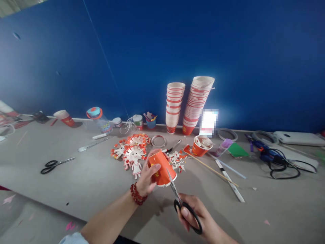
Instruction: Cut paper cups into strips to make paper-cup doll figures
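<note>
My left hand grips an orange-red paper cup, its open end tilted down toward me. In my right hand are scissors with black handles, fingers through the loops. The blades reach the cup's wall near its rim; whether both sides of the wall lie between them I cannot tell. Beyond the cup lie white and red paper scraps. Left of it are paper figures with fringed red and white edges, partly overlapping one another.
Two tall stacks of paper cups stand against the blue wall. A cup of scraps, a wooden stick and a white marker lie right. More scissors rest left. A blue glue gun with black cord sits far right.
</note>
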Motion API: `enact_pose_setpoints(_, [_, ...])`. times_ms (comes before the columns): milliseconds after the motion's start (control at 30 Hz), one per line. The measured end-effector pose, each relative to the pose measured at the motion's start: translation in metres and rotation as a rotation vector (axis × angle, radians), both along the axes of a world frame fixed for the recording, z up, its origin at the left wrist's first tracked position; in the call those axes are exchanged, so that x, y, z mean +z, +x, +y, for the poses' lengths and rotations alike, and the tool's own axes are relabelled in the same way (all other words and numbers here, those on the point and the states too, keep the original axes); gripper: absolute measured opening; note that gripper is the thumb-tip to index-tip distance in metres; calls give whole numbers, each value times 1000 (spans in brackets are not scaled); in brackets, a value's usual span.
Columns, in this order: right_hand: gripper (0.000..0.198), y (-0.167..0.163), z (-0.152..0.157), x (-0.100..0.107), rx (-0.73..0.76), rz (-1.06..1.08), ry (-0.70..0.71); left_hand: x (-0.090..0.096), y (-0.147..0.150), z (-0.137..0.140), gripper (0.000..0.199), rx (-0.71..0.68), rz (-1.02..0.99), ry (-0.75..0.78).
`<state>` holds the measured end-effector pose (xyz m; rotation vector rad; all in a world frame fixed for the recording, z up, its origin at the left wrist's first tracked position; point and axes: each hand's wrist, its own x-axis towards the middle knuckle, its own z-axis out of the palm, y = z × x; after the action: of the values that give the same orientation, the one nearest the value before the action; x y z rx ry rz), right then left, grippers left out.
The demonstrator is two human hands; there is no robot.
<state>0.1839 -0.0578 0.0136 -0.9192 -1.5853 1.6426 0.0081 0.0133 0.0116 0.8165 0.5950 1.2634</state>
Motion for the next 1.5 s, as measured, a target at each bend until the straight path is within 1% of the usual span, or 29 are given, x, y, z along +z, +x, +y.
enact_pose_setpoints(167, [61, 4, -1, -5, 66, 86, -165, 2, -1, 0, 50, 8, 40, 20])
enact_pose_setpoints(233, [62, 5, -1, -7, 104, 116, -202, 2, -1, -1, 50, 0, 60, 22])
enact_pose_setpoints(333, [62, 6, 0, -11, 137, 138, -219, 3, -1, -2, 50, -4, 78, 28])
enact_pose_setpoints(433, [63, 6, 1, -9, 101, 113, -203, 3, 0, -3, 49, -12, 57, 48])
enact_pose_setpoints(533, [61, 5, 2, 1, 62, 48, -138, 4, 2, -2, 51, -29, 35, 67])
enact_pose_setpoints(667, [63, 4, 6, 11, 68, -4, -96, 5, 3, -2, 52, -13, 28, 69])
enact_pose_setpoints(900, [65, 6, 10, 2, 59, -49, -66, 5, 4, -2, 54, -14, -7, 99])
enact_pose_setpoints(1033, [65, 9, 11, 4, 72, -63, -79, 6, 3, -2, 56, -3, -23, 112])
enact_pose_setpoints(1200, [66, 12, 12, 10, 102, -53, -85, 8, 4, -3, 56, -3, 10, 88])
enact_pose_setpoints(1333, [67, 13, 12, 14, 124, -41, -84, 7, 4, -2, 56, 2, 28, 72])
enact_pose_setpoints(1500, [68, 12, 12, 16, 118, -58, -102, 5, 5, -2, 56, -17, 3, 81])
